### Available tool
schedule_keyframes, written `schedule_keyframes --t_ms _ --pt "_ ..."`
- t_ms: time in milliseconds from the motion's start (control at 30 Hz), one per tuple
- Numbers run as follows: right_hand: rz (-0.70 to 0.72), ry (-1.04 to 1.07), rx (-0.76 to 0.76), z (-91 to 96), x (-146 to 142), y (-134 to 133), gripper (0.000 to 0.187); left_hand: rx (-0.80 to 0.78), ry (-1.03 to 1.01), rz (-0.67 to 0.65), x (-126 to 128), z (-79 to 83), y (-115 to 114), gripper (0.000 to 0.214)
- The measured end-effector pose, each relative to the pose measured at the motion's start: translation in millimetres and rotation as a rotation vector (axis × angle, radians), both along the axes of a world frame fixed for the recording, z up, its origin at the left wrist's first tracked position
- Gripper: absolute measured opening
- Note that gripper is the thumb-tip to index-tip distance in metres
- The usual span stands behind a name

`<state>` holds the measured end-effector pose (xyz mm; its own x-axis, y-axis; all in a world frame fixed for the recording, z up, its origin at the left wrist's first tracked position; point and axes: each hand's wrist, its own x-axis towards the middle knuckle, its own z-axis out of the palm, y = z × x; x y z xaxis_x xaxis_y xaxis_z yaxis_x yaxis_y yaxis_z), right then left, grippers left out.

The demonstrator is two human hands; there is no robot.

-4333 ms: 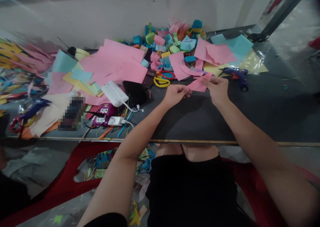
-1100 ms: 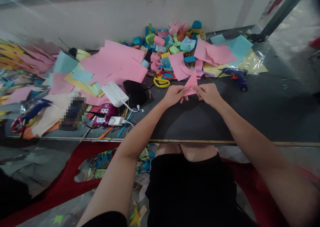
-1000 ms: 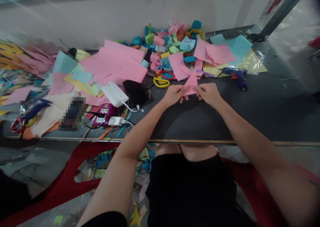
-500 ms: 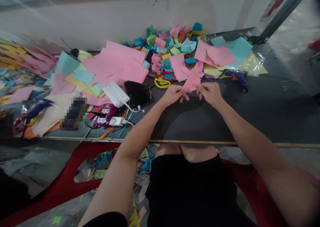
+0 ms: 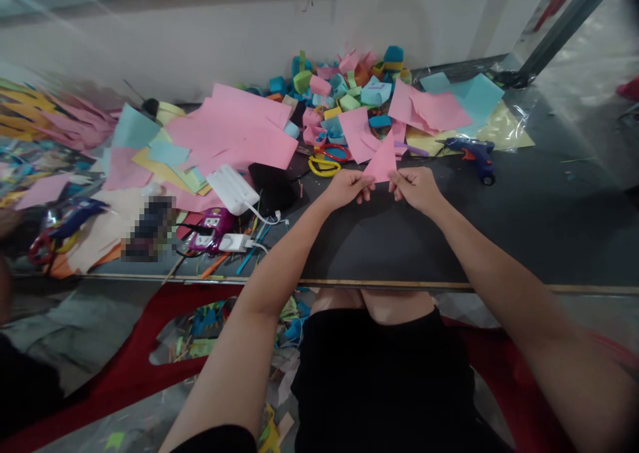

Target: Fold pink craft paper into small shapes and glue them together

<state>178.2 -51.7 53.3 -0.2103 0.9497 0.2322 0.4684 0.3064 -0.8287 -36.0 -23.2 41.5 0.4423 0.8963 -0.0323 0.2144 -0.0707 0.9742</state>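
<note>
A small pink paper piece [image 5: 382, 163], folded to a triangle with its tip pointing away from me, is pinched between both hands above the dark table [image 5: 524, 220]. My left hand [image 5: 345, 189] grips its lower left corner with fingers closed. At the lower right corner my right hand [image 5: 417, 187] pinches it the same way. Both forearms stretch out over the table's near edge.
Loose pink, blue and yellow sheets [image 5: 239, 130] cover the left and back. A heap of folded coloured paper pieces [image 5: 344, 80] lies by the wall. A blue glue gun [image 5: 474, 152], yellow-red scissors [image 5: 324, 160], a white charger [image 5: 232, 188] and cables lie around. A red chair [image 5: 124, 366] stands below.
The pink paper went from a flat sheet held out to the right to a folded triangle held upright between both hands, which have drawn closer together.
</note>
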Motion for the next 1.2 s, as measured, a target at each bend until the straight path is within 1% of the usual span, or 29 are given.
schedule_keyframes --t_ms 67,167,300,400,467,567,667,767,833,900,1033,1200 --pt "0.008 0.02 -0.053 -1.2 -1.3 0.8 0.071 0.023 0.013 -0.007 -0.4 -2.2 0.4 0.029" --pt "0.041 0.067 -0.124 -3.2 -2.7 2.2 0.063 0.065 0.019 -0.025 0.8 -5.3 -2.5 0.028" --pt "0.093 0.128 -0.156 -2.5 -5.1 0.3 0.055 0.125 -0.011 -0.071 3.2 -5.5 -9.0 0.027" --pt "0.141 0.207 -0.181 -1.1 -6.0 -1.6 0.053 0.133 -0.048 -0.081 2.6 -3.6 -10.4 0.026" --pt "0.143 0.225 -0.174 -0.9 -5.7 -2.0 0.053 0.132 -0.045 -0.081 1.1 -2.0 -9.3 0.023" --pt "0.127 0.196 -0.176 -1.9 -5.4 -1.1 0.053 0.117 -0.004 -0.083 -1.1 0.6 -7.5 0.021" --pt "0.105 0.162 -0.198 -3.8 -5.9 0.6 0.052 0.158 0.041 -0.083 -2.2 3.3 -8.0 0.027" --pt "0.095 0.142 -0.182 -5.0 -5.5 2.0 0.043 0.237 0.082 -0.05 -2.0 4.1 -10.2 0.027" --pt "0.089 0.104 -0.144 -5.0 -4.3 2.4 0.036 0.234 0.074 -0.029 -1.2 2.7 -10.9 0.022" --pt "0.085 0.051 -0.116 -4.5 -3.0 2.4 0.032 0.205 0.033 -0.037 -0.3 0.1 -10.0 0.018" --pt "0.094 0.005 -0.121 -3.3 -2.4 2.6 0.039 0.169 0.0 -0.058 -0.1 -4.7 -5.1 0.018" --pt "0.094 0.165 -0.213 -5.2 -3.1 5.8 0.061 0.158 0.047 0.028 -0.4 -5.3 -1.6 0.024"
